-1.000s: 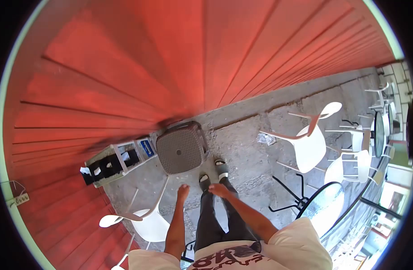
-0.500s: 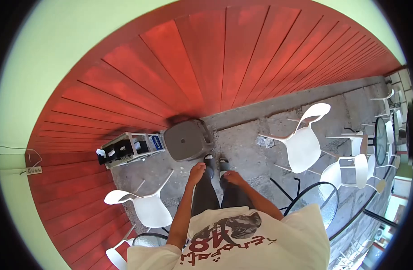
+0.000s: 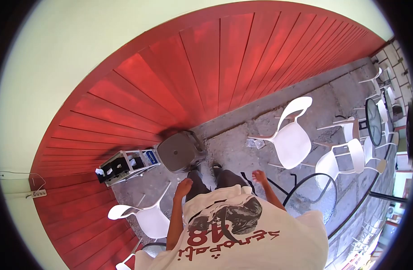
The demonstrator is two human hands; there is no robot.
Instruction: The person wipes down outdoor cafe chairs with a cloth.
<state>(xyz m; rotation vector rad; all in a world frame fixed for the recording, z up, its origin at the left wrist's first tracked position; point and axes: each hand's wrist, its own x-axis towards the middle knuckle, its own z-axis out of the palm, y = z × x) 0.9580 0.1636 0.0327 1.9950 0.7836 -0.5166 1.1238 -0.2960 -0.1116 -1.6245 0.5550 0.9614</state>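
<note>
My left hand (image 3: 184, 187) hangs beside my left thigh, its fingers loosely bent and nothing visible in it. Held out to the right of my legs, my right hand (image 3: 259, 177) has its fingers apart and is empty. Just ahead of my feet stands a dark brown plastic stool (image 3: 176, 152) with a square top, against the red wall. Neither hand touches it. Nearest my right hand is a round glass table (image 3: 312, 198) with a black frame; a thin black strap or bar (image 3: 248, 181) shows beside my hip.
A small metal rack (image 3: 127, 167) holding dark items and a blue box (image 3: 150, 157) stands left of the stool. White chairs (image 3: 293, 143) (image 3: 152, 221) flank me. More chairs and another glass table (image 3: 374, 121) are at right. The red panelled wall (image 3: 202, 67) curves ahead.
My right hand has swung outward to the right, away from my thigh, and its fingers have spread. My left hand has moved lower and slightly left. The view has tilted, and the stool appears nearer my legs.
</note>
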